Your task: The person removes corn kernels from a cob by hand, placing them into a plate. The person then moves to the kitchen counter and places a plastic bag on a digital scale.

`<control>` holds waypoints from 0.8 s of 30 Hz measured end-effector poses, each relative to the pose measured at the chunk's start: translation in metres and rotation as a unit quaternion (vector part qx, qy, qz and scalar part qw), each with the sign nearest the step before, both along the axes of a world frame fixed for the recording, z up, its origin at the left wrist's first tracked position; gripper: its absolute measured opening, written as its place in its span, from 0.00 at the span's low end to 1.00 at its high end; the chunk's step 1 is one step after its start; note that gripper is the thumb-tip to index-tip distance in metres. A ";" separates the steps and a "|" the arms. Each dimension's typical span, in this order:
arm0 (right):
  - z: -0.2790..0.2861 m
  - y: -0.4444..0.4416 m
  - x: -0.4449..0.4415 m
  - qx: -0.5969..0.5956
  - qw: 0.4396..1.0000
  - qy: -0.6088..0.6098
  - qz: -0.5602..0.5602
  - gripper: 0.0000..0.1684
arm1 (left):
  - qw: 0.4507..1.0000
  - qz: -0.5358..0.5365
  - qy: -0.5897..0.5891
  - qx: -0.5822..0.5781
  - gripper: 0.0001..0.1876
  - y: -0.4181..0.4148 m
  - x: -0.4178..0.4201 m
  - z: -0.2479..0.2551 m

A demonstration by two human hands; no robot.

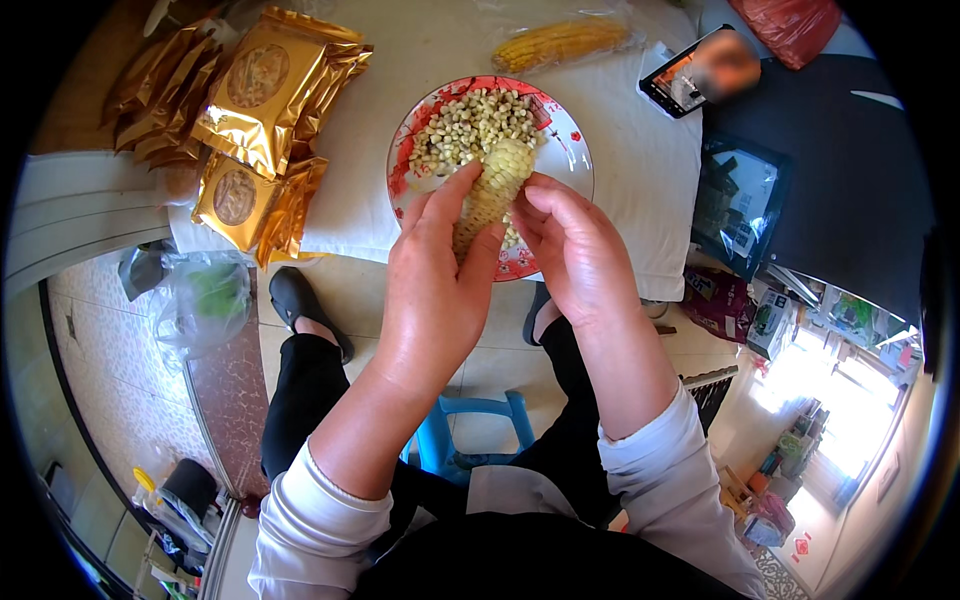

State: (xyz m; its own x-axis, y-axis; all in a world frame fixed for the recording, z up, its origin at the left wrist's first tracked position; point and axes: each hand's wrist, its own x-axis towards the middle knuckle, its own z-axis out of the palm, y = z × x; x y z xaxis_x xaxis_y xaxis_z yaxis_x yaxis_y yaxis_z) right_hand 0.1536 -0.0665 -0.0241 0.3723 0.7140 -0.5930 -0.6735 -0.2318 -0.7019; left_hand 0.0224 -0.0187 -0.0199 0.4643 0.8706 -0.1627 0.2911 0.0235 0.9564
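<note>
My left hand (442,262) grips a pale corn cob (499,184) over a plate, fingers on its left side and thumb across its lower right. Kernels remain on the cob's upper end; its lower part looks largely stripped. My right hand (574,236) is at the cob's right side, its fingertips curled together close against it; whether they pinch a kernel is hidden. The round white plate with a red pattern (574,172) holds a heap of loose corn kernels (480,124), mostly beyond the cob, with a few showing under it.
Gold foil packets (262,97) are piled on the cloth-covered table (352,195) at left. Yellow corn in clear plastic (562,43) lies beyond the plate. A phone (682,75) stands at the back right, near a red plastic bag (787,26). A blue plastic stool (435,435) is below.
</note>
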 end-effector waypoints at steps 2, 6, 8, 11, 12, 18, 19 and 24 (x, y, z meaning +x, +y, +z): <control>0.002 0.001 -0.001 0.015 1.000 -0.003 -0.006 0.16 | 1.000 -0.006 0.006 0.003 0.23 0.000 0.000 -0.001; -0.002 0.000 0.001 -0.008 1.000 -0.002 0.023 0.17 | 1.000 -0.008 0.014 0.026 0.23 -0.001 0.000 -0.002; 0.008 0.002 -0.002 -0.013 0.999 -0.002 0.035 0.17 | 1.000 -0.007 0.016 0.025 0.23 -0.001 0.000 -0.002; 0.012 0.002 -0.003 -0.005 0.999 0.004 0.054 0.17 | 1.000 -0.005 0.011 0.014 0.24 0.000 0.000 0.000; 0.012 0.002 -0.003 -0.008 0.998 -0.002 0.059 0.17 | 1.000 -0.006 0.011 0.013 0.24 0.000 0.000 0.001; 0.007 0.002 -0.003 0.015 0.997 -0.037 0.072 0.18 | 1.000 0.000 -0.002 0.028 0.23 0.000 0.000 0.001; 0.008 0.003 -0.003 0.024 0.996 -0.037 0.080 0.19 | 0.999 0.006 -0.013 0.035 0.23 0.000 0.000 0.000; 0.009 0.004 -0.003 0.031 0.994 -0.010 0.100 0.20 | 0.995 0.000 0.016 0.095 0.24 0.001 0.001 0.005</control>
